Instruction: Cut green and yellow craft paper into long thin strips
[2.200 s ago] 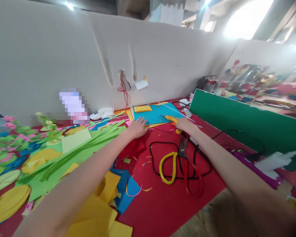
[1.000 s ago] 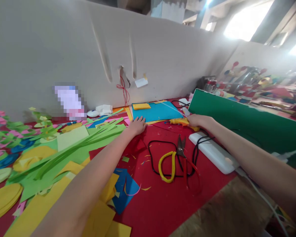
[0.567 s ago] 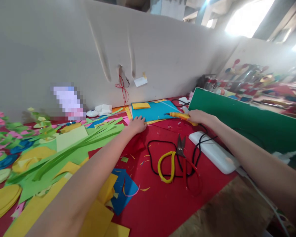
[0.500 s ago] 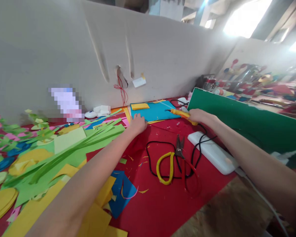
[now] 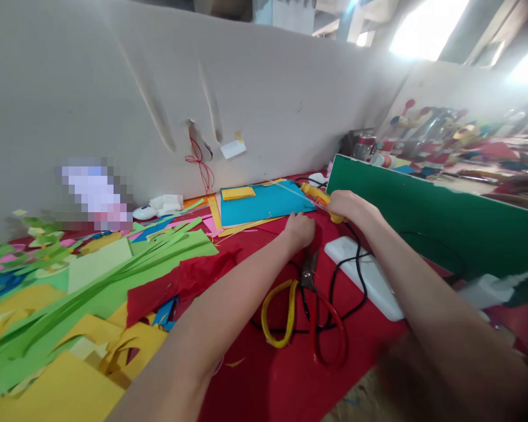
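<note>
My right hand is closed around a yellow glue gun beside the green board; a black cord hangs below it. My left hand is just left of the gun, over the red surface, its fingers curled. Whatever it may be pinching is hidden. Behind it lies a blue sheet with folded yellow paper on top, and a thin clear stick crosses its right part. Scissors with one yellow and one red handle rest partly open below my left hand.
A white power bank-like block lies right of the scissors. The green board stands along the right. Green strips, yellow paper and crumpled red paper cover the left. A pale wall rises behind.
My left hand has moved right from the blue sheet's edge toward the glue gun. The gun has turned, and its dark tip no longer shows. The view has shifted slightly to the right.
</note>
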`<state>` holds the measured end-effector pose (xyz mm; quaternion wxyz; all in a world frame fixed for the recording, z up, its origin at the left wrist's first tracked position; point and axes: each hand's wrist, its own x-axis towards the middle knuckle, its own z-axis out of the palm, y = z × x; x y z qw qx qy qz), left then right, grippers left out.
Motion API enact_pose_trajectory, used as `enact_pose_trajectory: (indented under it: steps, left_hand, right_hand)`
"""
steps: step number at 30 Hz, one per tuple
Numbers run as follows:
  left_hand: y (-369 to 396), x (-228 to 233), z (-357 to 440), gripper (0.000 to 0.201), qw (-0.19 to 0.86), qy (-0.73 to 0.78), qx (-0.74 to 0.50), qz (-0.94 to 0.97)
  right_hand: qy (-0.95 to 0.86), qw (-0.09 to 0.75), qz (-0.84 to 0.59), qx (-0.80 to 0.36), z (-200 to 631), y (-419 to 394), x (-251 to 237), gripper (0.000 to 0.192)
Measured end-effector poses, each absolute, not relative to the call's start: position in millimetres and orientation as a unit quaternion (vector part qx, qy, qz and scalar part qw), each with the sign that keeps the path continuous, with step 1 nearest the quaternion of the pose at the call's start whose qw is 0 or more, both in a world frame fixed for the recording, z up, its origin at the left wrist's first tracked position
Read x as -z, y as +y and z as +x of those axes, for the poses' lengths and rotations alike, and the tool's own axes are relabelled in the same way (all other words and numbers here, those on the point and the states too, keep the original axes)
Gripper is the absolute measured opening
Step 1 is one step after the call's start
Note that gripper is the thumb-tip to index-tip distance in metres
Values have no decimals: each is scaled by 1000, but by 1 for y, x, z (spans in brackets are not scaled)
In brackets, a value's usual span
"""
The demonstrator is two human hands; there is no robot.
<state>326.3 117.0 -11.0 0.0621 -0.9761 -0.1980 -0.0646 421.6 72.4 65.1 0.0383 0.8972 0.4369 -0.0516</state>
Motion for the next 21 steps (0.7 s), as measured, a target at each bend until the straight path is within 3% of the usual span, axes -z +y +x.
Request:
enact_pose_trajectory:
  steps: [13, 21]
  left_hand:
    - [119, 3, 327, 25, -11, -234, 100, -967]
    - [144, -40, 240, 18, -132, -250, 163, -945]
  right_hand:
    - [427, 42, 901, 68, 425, 68, -57, 26]
    - [475, 68, 874, 79, 415, 65, -53, 25]
